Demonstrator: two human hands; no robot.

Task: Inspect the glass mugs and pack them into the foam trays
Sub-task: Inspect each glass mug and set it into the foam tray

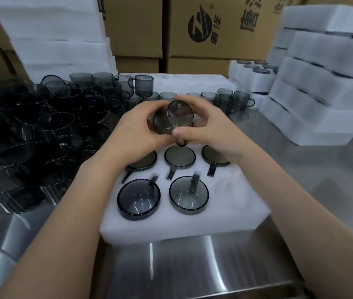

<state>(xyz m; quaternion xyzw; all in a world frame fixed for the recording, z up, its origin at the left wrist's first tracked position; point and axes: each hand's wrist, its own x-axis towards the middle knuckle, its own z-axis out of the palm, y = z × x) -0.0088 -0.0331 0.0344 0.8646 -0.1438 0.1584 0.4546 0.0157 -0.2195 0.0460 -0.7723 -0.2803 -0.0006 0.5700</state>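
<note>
Head cam, looking down at my shiny steel worktop (193, 270). Room first, left to right: white foam blocks (59, 39) piled at the back left, brown cardboard boxes (210, 50) with black print behind the middle, and a tall stack of closed foam trays (322, 87) on the right, with dark rims peeking out between the layers. Just left of that stack, an open tray (240, 77) has mugs sitting in it.

On the worktop's left there's a big heap of loose mugs (41, 134). A row of upright mugs (225, 98) stands behind where I'm working.

The mug (172, 120) I'm checking is off the worktop, held over the far part of the foam tray (193, 225). It's smoky grey see-through glass with a darker rim. It's tipped on its side so one round end faces me, and the handle hangs down. My left hand (136, 128) wraps its left side. My right hand (212, 130) has its fingers (201, 104) curled over the top right and the thumb pressed near the lower rim. So both hands are holding it.

The foam tray sits dead centre, right in front of me. Its back row holds three packed mugs (180, 157), each showing a flat grey disc, handles pointing toward me. The front row has two more (139, 198), where I can see down inside them, handles pointing away. The front right pocket (229, 184) is bare foam.
</note>
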